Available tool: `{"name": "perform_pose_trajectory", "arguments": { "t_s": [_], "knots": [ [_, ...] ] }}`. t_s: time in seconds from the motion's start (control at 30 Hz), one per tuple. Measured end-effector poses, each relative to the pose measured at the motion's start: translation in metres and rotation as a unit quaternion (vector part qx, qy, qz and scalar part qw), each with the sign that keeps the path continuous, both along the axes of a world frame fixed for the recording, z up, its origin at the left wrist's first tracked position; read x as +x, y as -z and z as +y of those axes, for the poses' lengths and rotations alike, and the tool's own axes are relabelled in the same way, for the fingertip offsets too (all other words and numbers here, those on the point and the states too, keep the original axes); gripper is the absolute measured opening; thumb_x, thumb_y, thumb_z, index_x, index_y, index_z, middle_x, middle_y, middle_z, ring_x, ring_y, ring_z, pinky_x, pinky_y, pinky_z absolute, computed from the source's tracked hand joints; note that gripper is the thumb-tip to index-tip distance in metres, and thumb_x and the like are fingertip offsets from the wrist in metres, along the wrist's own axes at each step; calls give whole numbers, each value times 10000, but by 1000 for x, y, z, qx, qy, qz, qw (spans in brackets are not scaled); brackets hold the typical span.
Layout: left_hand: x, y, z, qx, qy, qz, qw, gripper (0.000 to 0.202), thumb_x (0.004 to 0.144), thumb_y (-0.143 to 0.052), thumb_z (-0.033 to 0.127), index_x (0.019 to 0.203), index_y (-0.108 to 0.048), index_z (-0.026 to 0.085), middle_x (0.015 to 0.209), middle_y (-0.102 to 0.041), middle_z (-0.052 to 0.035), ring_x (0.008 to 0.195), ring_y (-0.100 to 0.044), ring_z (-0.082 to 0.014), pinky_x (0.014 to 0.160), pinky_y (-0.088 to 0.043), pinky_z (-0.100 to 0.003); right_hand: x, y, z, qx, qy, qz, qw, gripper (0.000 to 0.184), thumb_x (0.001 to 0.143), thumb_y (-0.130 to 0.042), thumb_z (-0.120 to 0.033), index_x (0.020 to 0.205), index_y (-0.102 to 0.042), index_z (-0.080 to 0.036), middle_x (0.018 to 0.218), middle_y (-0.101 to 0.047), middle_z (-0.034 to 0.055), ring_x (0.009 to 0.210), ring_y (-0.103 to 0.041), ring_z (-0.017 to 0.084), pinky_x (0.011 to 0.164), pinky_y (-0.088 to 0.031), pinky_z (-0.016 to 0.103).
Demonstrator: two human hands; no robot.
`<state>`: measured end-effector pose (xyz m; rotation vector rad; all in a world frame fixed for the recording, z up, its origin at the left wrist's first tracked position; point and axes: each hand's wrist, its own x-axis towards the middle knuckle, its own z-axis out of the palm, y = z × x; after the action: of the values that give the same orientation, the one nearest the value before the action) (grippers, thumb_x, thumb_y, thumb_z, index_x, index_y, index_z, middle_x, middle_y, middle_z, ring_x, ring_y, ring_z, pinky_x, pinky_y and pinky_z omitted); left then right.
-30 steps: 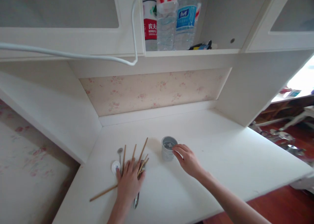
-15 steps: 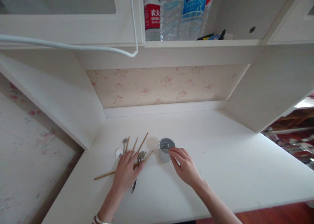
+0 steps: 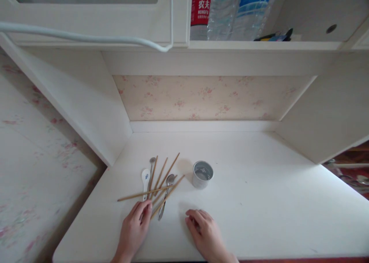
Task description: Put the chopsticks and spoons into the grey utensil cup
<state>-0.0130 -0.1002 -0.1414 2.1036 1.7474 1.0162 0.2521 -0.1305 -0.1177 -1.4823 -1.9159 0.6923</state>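
My left hand [image 3: 135, 225] rests on the table with its fingers curled in, at the near ends of a loose pile of wooden chopsticks [image 3: 169, 170]. Its fingertips overlap those ends, and I see nothing gripped in it. Among the chopsticks lie a metal spoon [image 3: 170, 179], a white ceramic spoon [image 3: 145, 175] with a blue mark, and a slimmer utensil with a small round metal head [image 3: 152, 160]. My right hand [image 3: 204, 230] sits loosely closed on the tabletop, apart from everything. Beyond it stands a grey metal cup [image 3: 201, 183] with holes in its bottom.
The white table [image 3: 259, 201] runs between side panels under a cabinet. Bottles [image 3: 225, 15] stand on the open shelf above. A white cable [image 3: 115, 40] hangs across the cabinet front at upper left. Flowered wallpaper [image 3: 201, 97] covers the back.
My left hand has drawn back from over the chopsticks and spoons, uncovering them. My right hand has left the cup's rim and come nearer to me. The view has shifted slightly.
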Motion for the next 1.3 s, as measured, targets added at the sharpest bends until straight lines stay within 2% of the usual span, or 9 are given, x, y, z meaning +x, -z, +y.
{"name": "perform_pose_trajectory", "arguments": {
  "t_s": [0.13, 0.23, 0.37, 0.5, 0.6, 0.77, 0.9, 1.07, 1.3],
  "knots": [
    [4, -5, 8, -30, 6, -29, 999, 248, 920, -488, 402, 968, -676, 247, 918, -748, -26, 811, -711, -168, 719, -567, -226, -26, -15, 17, -43, -31, -40, 998, 206, 948, -458, -301, 1070, -622, -276, 860, -722, 10, 795, -668, 171, 712, -464, 241],
    [3, -8, 9, -37, -4, -60, 997, 270, 906, -499, 427, 937, -697, 245, 906, -756, -19, 799, -715, -178, 724, -571, -241, -46, -24, 40, -90, 10, -89, 992, 233, 950, -434, -354, 1019, -637, -264, 859, -740, 22, 774, -690, 189, 657, -448, 244],
    [-4, -9, 3, -68, -21, -140, 988, 322, 876, -521, 475, 920, -715, 221, 902, -758, -39, 788, -713, -199, 679, -576, -256, -65, -23, 70, -135, 71, -161, 975, 360, 920, -435, -435, 802, -701, -222, 829, -750, 92, 776, -708, 248, 640, -454, 284],
    [-12, -10, -1, -109, -55, -214, 969, 375, 842, -551, 522, 927, -713, 194, 916, -753, -58, 791, -703, -211, 688, -568, -269, -74, -17, 89, -149, 92, -163, 971, 381, 856, -506, -485, 729, -725, -201, 836, -748, 140, 808, -706, 284, 674, -482, 330],
    [-14, -12, 0, -135, -62, -245, 958, 400, 823, -566, 545, 920, -706, 183, 882, -746, -56, 758, -689, -207, 675, -556, -271, -74, -14, 95, -165, 105, -144, 970, 315, 833, -530, -414, 714, -720, -193, 825, -745, 144, 813, -702, 283, 688, -494, 344],
    [-15, -14, 3, -158, -53, -263, 950, 409, 822, -561, 552, 934, -700, 183, 863, -739, -50, 795, -680, -213, 708, -542, -281, -68, -12, 95, -215, 89, -50, 971, 356, 838, -477, -279, 525, -622, -189, 538, -674, 73, 571, -670, 199, 572, -486, 280],
    [-15, -11, 5, -169, -38, -246, 954, 412, 825, -551, 553, 932, -702, 185, 873, -742, -48, 783, -681, -213, 711, -537, -288, -64, -17, 85, -230, 82, 51, 969, 398, 890, -381, -292, 562, -574, -178, 564, -680, 54, 444, -611, 140, 448, -447, 234],
    [-14, -7, 7, -182, -21, -217, 959, 406, 850, -521, 540, 954, -702, 192, 879, -745, -40, 757, -679, -202, 699, -536, -280, -54, -43, 66, -192, 70, 159, 966, 327, 922, -361, -352, 712, -548, -184, 704, -689, 23, 536, -645, 117, 474, -489, 210],
    [-13, -6, 6, -169, 6, -141, 975, 350, 880, -488, 508, 935, -706, 239, 877, -752, -17, 746, -687, -185, 676, -529, -249, -5, -109, 66, -64, 101, 313, 942, 291, 870, -564, -463, 950, -609, -187, 711, -652, 3, 594, -620, 126, 508, -512, 227]
  ]
}}
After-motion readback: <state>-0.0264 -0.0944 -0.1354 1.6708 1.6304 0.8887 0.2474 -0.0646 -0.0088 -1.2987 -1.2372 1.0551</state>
